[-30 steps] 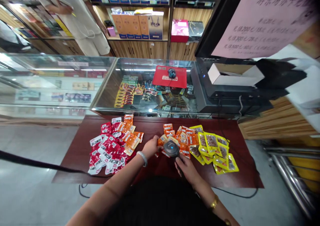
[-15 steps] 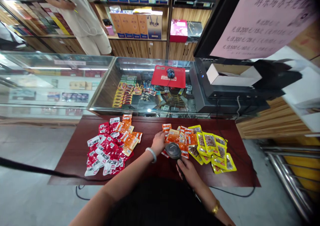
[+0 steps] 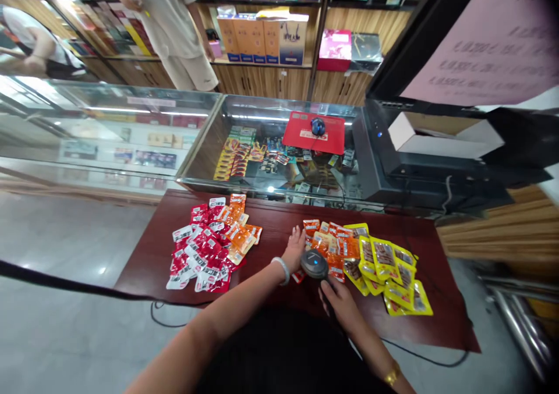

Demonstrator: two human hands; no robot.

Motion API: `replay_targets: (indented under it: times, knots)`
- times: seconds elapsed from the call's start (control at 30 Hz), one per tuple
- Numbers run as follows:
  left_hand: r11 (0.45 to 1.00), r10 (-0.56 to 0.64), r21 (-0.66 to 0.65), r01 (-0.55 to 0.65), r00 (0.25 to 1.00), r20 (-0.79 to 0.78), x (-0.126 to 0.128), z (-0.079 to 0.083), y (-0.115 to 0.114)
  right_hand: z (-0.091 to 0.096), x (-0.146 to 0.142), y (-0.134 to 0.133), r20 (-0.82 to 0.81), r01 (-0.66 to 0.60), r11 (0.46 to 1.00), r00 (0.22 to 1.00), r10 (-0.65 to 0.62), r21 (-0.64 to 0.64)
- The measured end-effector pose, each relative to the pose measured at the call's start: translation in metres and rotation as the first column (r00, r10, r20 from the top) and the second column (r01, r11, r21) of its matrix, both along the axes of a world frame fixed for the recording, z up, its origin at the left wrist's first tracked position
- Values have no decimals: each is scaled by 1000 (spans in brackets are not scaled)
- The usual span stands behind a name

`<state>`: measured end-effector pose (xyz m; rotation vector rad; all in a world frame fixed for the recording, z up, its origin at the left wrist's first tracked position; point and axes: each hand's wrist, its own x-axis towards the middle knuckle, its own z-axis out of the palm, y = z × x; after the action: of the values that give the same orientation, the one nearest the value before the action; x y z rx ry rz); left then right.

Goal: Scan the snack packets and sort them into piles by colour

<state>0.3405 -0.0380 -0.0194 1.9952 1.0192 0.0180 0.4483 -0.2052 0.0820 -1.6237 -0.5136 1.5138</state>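
My right hand [image 3: 339,304] is wrapped round the handle of a dark barcode scanner [image 3: 314,264], whose round head covers part of the orange snack packets [image 3: 336,245]. Beside the left edge of that orange pile is my left hand [image 3: 294,248], fingers stretched out and nothing visible in it; whether it touches a packet I cannot tell. Yellow snack packets [image 3: 384,260] overlap each other just right of the orange ones. At the table's left lies a heap of red and white packets [image 3: 203,251], with several orange packets [image 3: 240,237] on its right side.
The dark red table [image 3: 273,208] stands against a glass display counter [image 3: 262,178]. On the counter are a red mouse pad [image 3: 297,132] with a mouse [image 3: 318,127] and a white open box [image 3: 445,138]. A black cable [image 3: 87,286] crosses at left. People stand beyond the counter.
My left hand has opened its fingers and lifted off the orange packets' edge. The scanner stays in my right hand. The whole view has shifted, with things appearing farther right.
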Motion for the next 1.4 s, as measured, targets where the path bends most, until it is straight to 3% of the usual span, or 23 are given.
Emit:
replay_targets:
  times: [0.1,0.2,0.27,0.37,0.5,0.73,0.93,1.23,1.3,1.4]
  knots:
    - [963,211,186,-196,975,-64,-49,20,17,6,-3,7,-23,-3,1000,1000,3,-21]
    - [819,476,431,-378,867,-145,-104,34,30,9,-7,13,-41,-18,999,999,16,-43]
    - [738,603,518,-433,768,-216,-133,37,33,10,-10,16,-43,-43,998,998,41,-44]
    - [739,648,502,-449,678,-348,-156,35,28,10,-12,20,-20,-97,995,995,96,-22]
    - [777,611,465,-424,684,-398,-162,37,20,7,-15,22,15,-155,988,988,155,3]
    - [756,626,502,-420,688,-367,-157,56,25,2,-19,19,37,-187,982,982,187,11]
    - [762,610,500,-412,717,-338,-160,56,35,5,-17,17,84,-188,982,979,186,9]
    - [758,637,487,-433,652,-411,-158,63,57,2,-16,14,105,-178,984,979,176,6]
    - [760,636,440,-478,684,-356,-158,63,56,-1,-15,13,110,-182,983,977,180,14]
    - [787,616,217,-577,755,-224,-155,59,53,-3,-14,13,117,-177,984,978,173,33]
